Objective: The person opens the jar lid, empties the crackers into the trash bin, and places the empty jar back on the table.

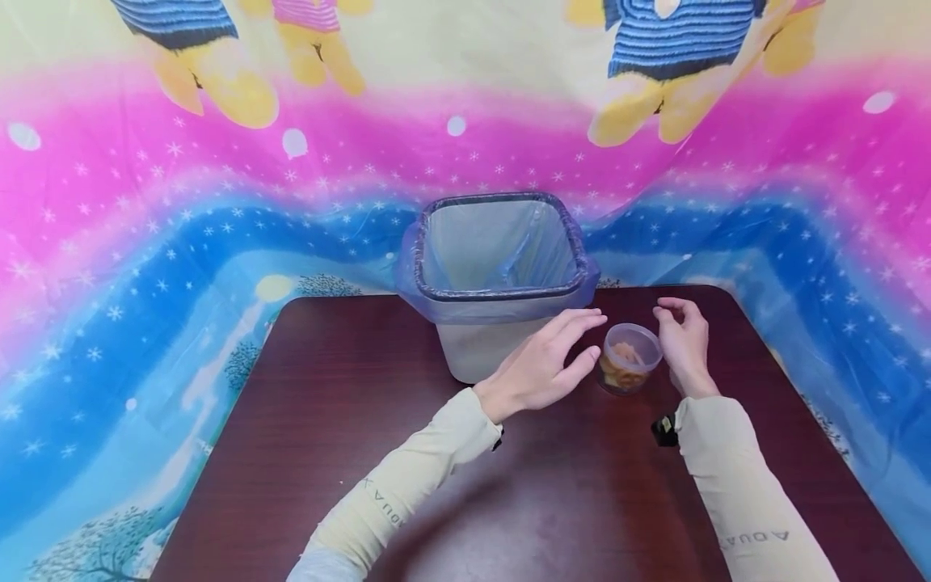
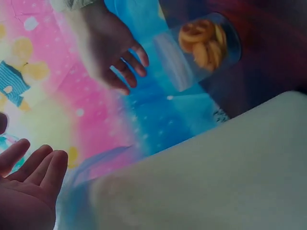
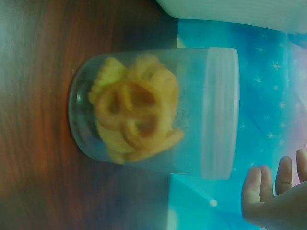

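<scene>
A clear plastic jar [image 1: 631, 390] with a translucent lid [image 3: 220, 114] stands upright on the dark wooden table. Golden-brown biscuits [image 3: 132, 115], one shaped like a pretzel, lie inside it. My left hand [image 1: 544, 362] is in the air to the left of the jar, fingers extended toward it and thumb apart. To the jar's right is my right hand [image 1: 685, 343], its fingers loosely bent and holding nothing. Gaps show between the jar and both hands. In the left wrist view the right hand [image 2: 108, 50] hangs beside the lid with its fingers spread.
Behind my left hand stands a pale waste bin [image 1: 465, 347] lined with a bluish plastic bag [image 1: 502, 309], its dark rim [image 1: 502, 293] facing up. The reddish-brown table [image 1: 349, 388] has rounded far corners. A colourful printed cloth [image 1: 327, 162] hangs round its back and sides.
</scene>
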The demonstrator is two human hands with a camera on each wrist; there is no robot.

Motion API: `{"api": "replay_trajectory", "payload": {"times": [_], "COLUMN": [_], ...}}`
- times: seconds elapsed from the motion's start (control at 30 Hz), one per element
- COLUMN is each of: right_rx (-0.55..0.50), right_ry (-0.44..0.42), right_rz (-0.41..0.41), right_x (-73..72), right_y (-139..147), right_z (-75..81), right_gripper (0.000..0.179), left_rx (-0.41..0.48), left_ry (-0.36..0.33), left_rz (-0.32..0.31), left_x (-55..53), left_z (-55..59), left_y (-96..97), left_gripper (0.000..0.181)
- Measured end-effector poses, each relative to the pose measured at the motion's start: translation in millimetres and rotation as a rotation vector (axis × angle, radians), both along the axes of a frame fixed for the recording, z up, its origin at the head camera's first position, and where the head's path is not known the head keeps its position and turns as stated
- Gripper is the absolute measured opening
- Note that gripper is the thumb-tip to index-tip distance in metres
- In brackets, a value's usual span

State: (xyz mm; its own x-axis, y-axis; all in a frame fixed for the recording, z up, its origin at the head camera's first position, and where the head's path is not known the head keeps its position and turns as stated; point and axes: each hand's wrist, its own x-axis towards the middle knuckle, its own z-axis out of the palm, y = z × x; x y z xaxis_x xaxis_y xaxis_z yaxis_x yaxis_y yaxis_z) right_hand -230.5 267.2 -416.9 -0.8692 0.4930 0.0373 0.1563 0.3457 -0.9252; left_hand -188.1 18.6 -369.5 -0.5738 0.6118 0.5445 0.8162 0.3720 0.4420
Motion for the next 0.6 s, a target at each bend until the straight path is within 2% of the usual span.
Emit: {"api": "replay_trajectory", "payload": {"times": [0.1,0.27,0.43,0.6], "right_rx": [-0.061,-0.101,-0.141,-0.171], "right_ry": [0.001,-0.002,-0.017,-0.052], "right_rz": [-0.004,-0.010,-0.018,-0.021], "right_x": [1.4,2.1,3.0,3.4], "right_y": [0,0,0,-4], "right_z": [-5.5,-12.4,-21.0,-27.5], "right_gripper": [0.028,0.033,0.034,0.038], "left_rx": [-0.010,-0.030,0.016,0.009], "left_ry": [-0.048,-0.144,-0.259,-0.336], "left_rz": [0.017,0.017,0.005,0.058], "left_x": [-3.8,-13.8,-21.7,-27.7], "left_z": [-9.4,-22.8,-37.6,-52.6], "left_y": [5.5,15.3,29.2,41.3], "left_gripper": [0.042,0.043,0.042,0.042]}}
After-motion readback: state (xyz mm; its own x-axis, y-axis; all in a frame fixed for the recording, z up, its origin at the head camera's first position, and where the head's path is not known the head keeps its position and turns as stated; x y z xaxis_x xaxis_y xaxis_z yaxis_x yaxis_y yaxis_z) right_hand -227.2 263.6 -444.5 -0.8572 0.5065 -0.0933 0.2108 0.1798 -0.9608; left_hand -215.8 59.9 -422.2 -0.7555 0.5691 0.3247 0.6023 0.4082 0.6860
